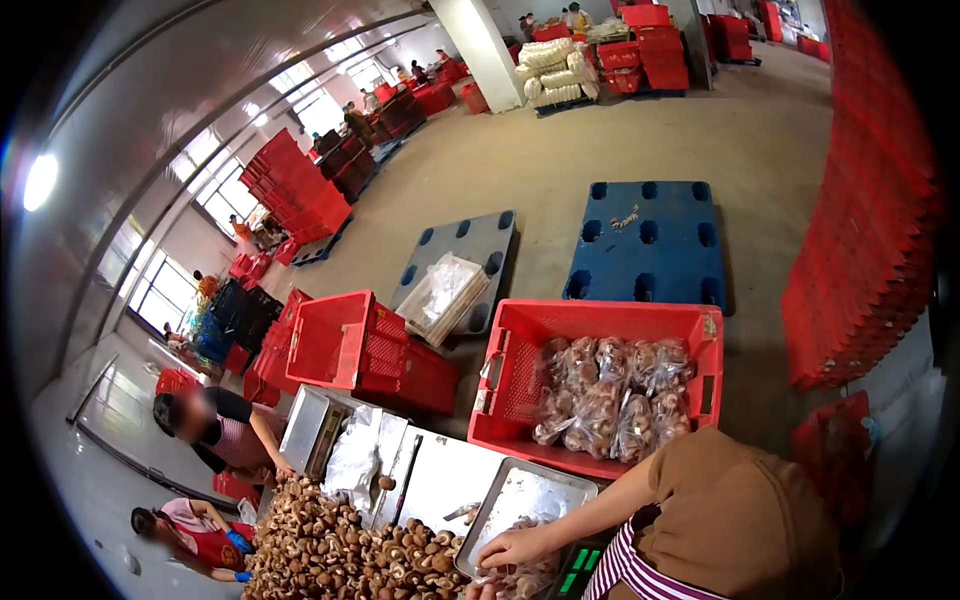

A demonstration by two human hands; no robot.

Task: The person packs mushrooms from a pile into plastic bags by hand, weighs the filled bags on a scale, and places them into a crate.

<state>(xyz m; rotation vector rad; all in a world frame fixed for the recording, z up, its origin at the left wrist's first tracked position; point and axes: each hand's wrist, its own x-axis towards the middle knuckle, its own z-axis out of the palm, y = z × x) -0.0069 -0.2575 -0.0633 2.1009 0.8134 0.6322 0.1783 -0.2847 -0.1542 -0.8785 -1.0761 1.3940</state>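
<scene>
My right hand (512, 548) reaches in from the brown sleeve, its fingers bent down onto a clear plastic bag of mushrooms (530, 578). The bag lies at the lower end of a metal tray (530, 492), by a scale with a green lit display (578, 570). Only a small part of my left hand (482, 590) shows at the bottom edge, beside the same bag; its fingers are mostly cut off. A big heap of loose brown mushrooms (350, 545) spreads over the table to the left of the tray.
A red crate (480, 410) holds several bagged portions of mushrooms. Behind are another red crate (325, 340), a grey pallet (470, 250) and a blue pallet (650, 255). Stacked red crates (865, 230) line the right. Two co-workers (235, 430) stand across the heap.
</scene>
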